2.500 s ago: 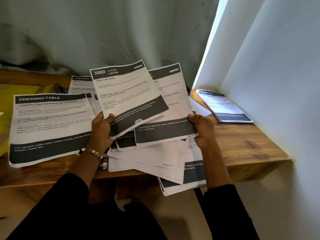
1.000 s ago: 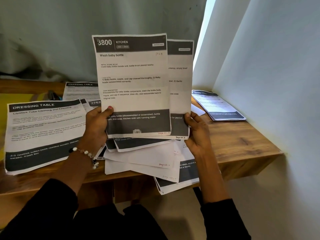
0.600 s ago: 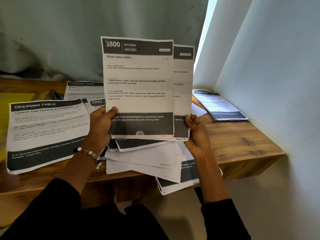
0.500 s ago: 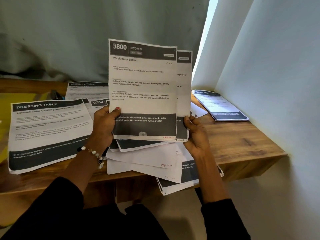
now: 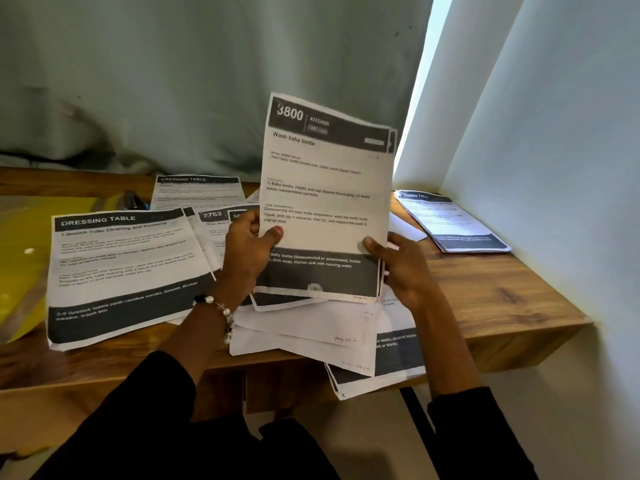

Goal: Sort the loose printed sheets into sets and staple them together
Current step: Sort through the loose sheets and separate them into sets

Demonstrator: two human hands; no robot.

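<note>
Both hands, left hand (image 5: 247, 252) and right hand (image 5: 403, 268), pinch the kitchen sheets (image 5: 325, 202) at the side edges; thin, floppy paper, so grip low and square up.

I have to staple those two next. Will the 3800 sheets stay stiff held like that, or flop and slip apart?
Probably floppy: the 3800 sheets stand upright only with the left hand and right hand gripping both lower edges. They may slip apart: the back sheet's edge already peeks out at the top right.

Wooden table (image 5: 491, 292) — loose printed sheets (image 5: 124, 268), stapled set (image 5: 453, 221)
</note>
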